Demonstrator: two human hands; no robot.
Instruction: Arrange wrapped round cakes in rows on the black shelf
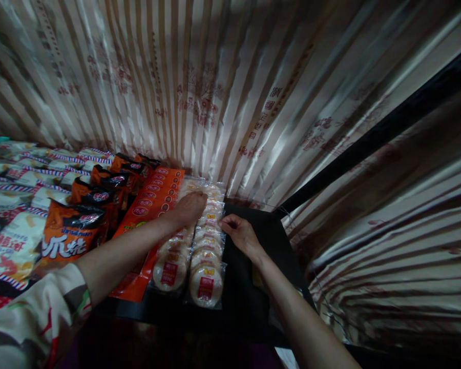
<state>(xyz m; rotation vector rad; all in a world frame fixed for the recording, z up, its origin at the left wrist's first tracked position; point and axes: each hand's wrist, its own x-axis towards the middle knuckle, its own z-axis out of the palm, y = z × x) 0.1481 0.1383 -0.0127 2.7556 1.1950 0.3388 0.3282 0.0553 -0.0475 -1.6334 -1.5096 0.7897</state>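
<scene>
Two columns of overlapping, clear-wrapped round rice crackers with red and yellow labels lie on a black table. My left hand point(192, 207) rests over the far part of the left column point(169, 271), near its gap with the right one. Its fingers are curled, and whatever they hold is hidden. On the other side, my right hand point(241, 234) reaches in from the right. Its thumb and forefinger are closed at the outer edge of a rice cracker packet point(211, 229) midway up the right column. An orange printed sheet point(132, 282) lies left of the crackers.
Orange-and-black snack bags point(75, 230) stand in a row left of the sheet. Beyond them are several rows of white snack bags point(17, 246). A pleated, printed curtain point(215, 92) hangs behind the table point(242, 292). A dark pole point(369, 136) slants up on the right.
</scene>
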